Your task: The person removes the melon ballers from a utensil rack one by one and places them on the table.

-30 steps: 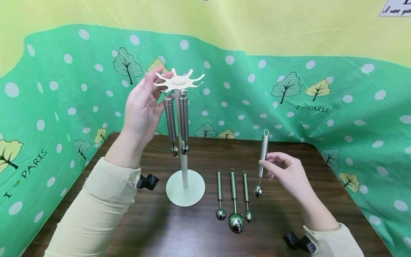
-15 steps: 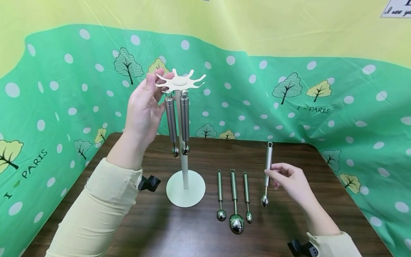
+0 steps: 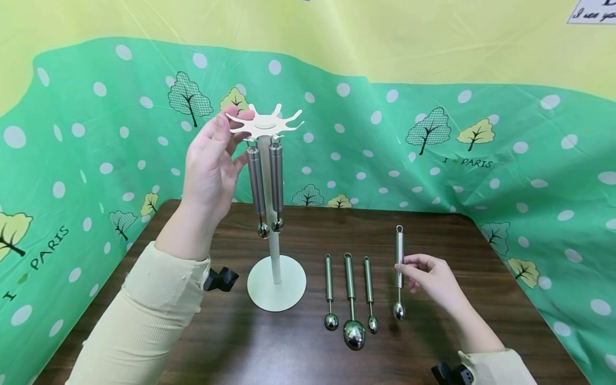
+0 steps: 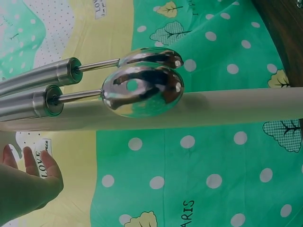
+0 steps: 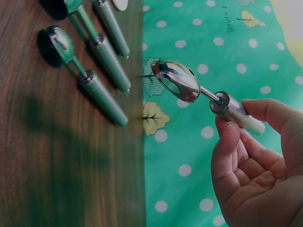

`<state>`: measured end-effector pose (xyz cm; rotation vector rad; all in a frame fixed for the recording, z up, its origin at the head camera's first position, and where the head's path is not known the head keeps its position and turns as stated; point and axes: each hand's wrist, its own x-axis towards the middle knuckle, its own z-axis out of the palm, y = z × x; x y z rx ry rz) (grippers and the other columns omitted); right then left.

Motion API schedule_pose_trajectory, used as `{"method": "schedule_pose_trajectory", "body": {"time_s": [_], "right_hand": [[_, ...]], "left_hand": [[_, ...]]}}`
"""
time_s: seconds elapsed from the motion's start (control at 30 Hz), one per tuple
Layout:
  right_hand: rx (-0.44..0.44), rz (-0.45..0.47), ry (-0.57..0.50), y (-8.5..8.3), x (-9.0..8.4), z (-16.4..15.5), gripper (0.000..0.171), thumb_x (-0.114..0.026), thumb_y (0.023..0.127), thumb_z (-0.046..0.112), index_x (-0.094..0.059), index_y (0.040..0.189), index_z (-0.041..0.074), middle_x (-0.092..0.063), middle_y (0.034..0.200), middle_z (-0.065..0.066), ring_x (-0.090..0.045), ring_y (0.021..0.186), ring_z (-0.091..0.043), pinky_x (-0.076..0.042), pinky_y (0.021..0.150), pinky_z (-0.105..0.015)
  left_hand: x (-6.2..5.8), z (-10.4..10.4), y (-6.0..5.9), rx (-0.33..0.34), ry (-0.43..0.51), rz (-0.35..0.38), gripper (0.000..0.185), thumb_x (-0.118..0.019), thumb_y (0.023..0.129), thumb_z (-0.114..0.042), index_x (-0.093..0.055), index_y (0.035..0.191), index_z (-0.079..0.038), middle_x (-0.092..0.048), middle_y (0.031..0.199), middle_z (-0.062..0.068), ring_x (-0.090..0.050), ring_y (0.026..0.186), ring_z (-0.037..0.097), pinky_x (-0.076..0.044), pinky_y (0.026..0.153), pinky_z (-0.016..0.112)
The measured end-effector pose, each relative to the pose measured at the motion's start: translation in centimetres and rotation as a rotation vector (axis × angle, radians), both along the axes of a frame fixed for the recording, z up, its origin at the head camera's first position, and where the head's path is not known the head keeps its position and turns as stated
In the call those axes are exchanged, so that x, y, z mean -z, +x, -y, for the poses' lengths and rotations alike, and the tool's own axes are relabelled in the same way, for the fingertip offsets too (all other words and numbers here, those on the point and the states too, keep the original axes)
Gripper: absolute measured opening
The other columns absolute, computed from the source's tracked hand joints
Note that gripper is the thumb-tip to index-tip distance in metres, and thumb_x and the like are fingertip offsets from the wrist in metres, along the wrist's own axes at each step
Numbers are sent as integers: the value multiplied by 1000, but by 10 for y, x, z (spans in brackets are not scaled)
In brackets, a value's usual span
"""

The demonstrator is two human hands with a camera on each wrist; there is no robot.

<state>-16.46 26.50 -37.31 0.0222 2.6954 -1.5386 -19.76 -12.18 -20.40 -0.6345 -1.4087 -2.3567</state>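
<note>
A white rack (image 3: 275, 251) stands on the dark wooden table (image 3: 269, 353). Its star-shaped top (image 3: 264, 124) carries two hanging steel scoops (image 3: 266, 182). My left hand (image 3: 233, 122) pinches a prong of that top on the left side. In the left wrist view the two scoop bowls (image 4: 142, 87) hang against the pole (image 4: 227, 106), and my fingers (image 4: 28, 163) show at the lower left. My right hand (image 3: 406, 264) pinches the handle of another steel scoop (image 3: 399, 251), held upright with its bowl (image 3: 399, 310) just at the tabletop. The right wrist view shows this scoop (image 5: 182, 80) in my right hand (image 5: 239, 118).
Three steel scoops (image 3: 351, 299) lie side by side between the rack's base and my right hand, also seen as scoops (image 5: 102, 92) in the right wrist view. A green dotted cloth (image 3: 481, 160) walls in the table on three sides.
My right hand has lowered the scoop from mid-air down toward the table, to the right of the three lying scoops. My left hand has stayed at the rack's top.
</note>
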Motion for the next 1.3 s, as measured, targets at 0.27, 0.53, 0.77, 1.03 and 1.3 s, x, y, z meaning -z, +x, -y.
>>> {"method": "schedule_pose_trajectory", "body": {"time_s": [0.27, 0.53, 0.77, 1.03, 1.3], "right_hand": [[5, 68, -7, -5, 16, -5, 39, -69, 93, 19, -61, 115, -12, -64, 71, -1, -59, 59, -10, -57, 59, -31], [12, 112, -16, -8, 29, -6, 39, -68, 93, 18, -60, 115, -13, -65, 73, -2, -60, 60, -11, -57, 58, -30], [-3, 122, 2, -11, 43, -7, 38, -68, 92, 18, -61, 113, -13, -66, 79, -7, -60, 60, -13, -56, 57, -30], [-8, 151, 0, -14, 56, -6, 39, -68, 92, 18, -61, 114, -14, -67, 84, -6, -61, 61, -13, -56, 57, -29], [-17, 178, 14, -17, 63, -3, 39, -68, 91, 17, -61, 113, -14, -67, 79, -7, -59, 57, -13, -54, 54, -29]], "left_hand": [[2, 0, 0, -5, 12, -18, 20, -57, 100, -30, -57, 113, -15, -68, 113, -4, -54, 112, 21, -36, 95, 38], [3, 0, 2, -24, 1, -17, 24, -57, 100, -29, -53, 117, -13, -68, 114, -4, -54, 116, 22, -36, 99, 40], [2, -2, 4, -40, 21, -13, 29, -60, 99, -28, -51, 121, -11, -69, 113, -4, -56, 113, 20, -38, 94, 37], [2, -3, 7, -59, 11, -3, 26, -60, 99, -27, -51, 119, -12, -69, 113, -5, -57, 112, 19, -37, 97, 38], [2, -2, 7, -72, 6, -3, 24, -60, 99, -26, -52, 118, -12, -69, 113, -4, -57, 109, 19, -38, 97, 39]]}}
